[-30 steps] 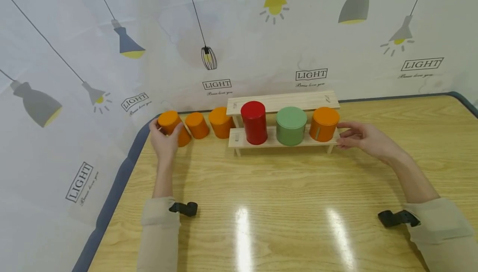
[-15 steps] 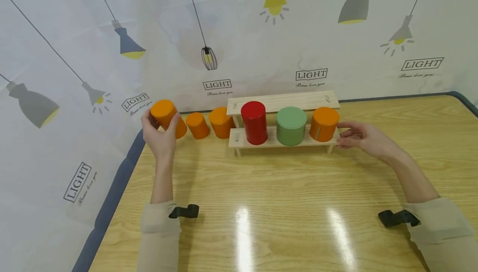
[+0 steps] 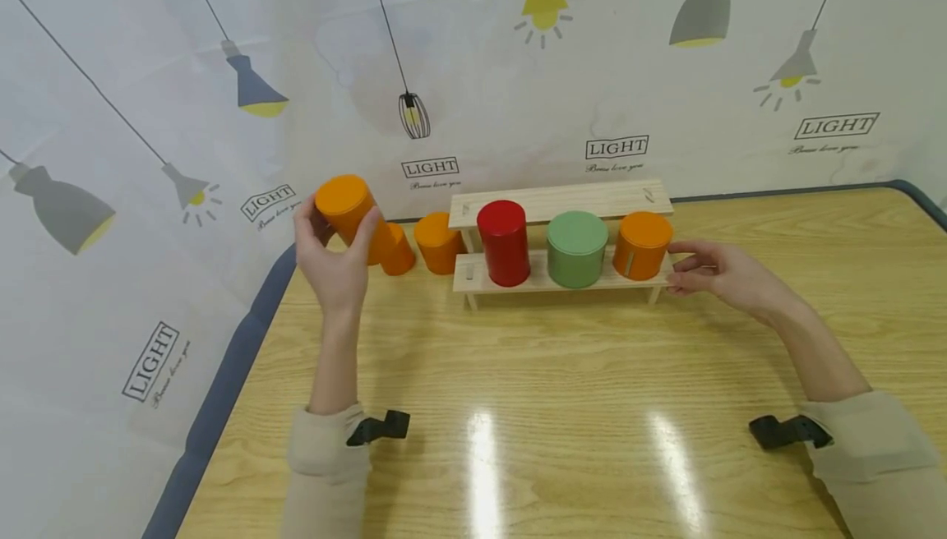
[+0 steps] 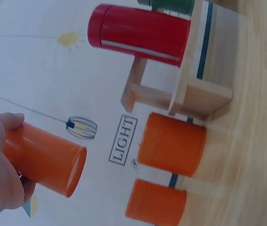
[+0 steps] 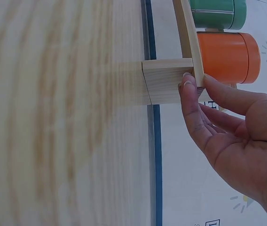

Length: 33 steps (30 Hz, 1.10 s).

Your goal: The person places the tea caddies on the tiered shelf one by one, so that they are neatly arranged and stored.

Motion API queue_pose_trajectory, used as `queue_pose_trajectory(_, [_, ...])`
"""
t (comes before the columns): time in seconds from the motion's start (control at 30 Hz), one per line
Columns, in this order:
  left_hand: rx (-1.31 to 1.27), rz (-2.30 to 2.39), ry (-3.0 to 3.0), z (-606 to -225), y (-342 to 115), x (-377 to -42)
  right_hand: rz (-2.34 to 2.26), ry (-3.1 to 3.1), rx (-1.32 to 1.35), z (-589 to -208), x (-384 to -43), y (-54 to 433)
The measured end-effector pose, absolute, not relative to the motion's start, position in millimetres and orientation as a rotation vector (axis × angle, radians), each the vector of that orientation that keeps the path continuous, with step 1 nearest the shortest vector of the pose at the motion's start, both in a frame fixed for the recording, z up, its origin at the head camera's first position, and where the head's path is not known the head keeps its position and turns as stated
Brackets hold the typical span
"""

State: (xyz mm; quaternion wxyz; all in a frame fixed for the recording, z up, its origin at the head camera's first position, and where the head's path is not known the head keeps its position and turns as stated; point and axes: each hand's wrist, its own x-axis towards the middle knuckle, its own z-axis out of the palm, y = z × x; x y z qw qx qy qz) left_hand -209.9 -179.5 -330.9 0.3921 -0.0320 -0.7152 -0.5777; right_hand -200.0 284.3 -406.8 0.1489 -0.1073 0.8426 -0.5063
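Observation:
My left hand (image 3: 333,280) grips a tall orange canister (image 3: 353,209), thumb on one side and fingers round the other. The canister is raised and tilted, and its underside edge shows in the left wrist view. My right hand (image 3: 736,278) pinches the right end of the lower step of a two-tier wooden shelf (image 3: 562,202), thumb on top and fingertips beneath. On that step stand a red canister (image 3: 504,245), a green canister (image 3: 576,251) and an orange canister (image 3: 642,248), the last nearest the right hand.
Left of the shelf, a small orange canister (image 3: 398,253) and a wider orange canister (image 3: 438,243) stand on the wooden table (image 3: 562,383). The held canister partly hides the small one. A lamp-printed white backdrop (image 3: 473,46) rises behind the table's dark blue edge.
The left hand has lifted the tall orange canister off the table, first up and left, then rightward over the small orange canister. The right hand and shelf have stayed put.

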Motion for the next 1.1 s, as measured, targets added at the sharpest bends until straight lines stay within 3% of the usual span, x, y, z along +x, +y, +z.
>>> queue_pose_trajectory(1.1, [-0.514, -1.658, -1.739, -305, -83, -194, -1.498, 2.387, -0.311, -410, -203, 285])
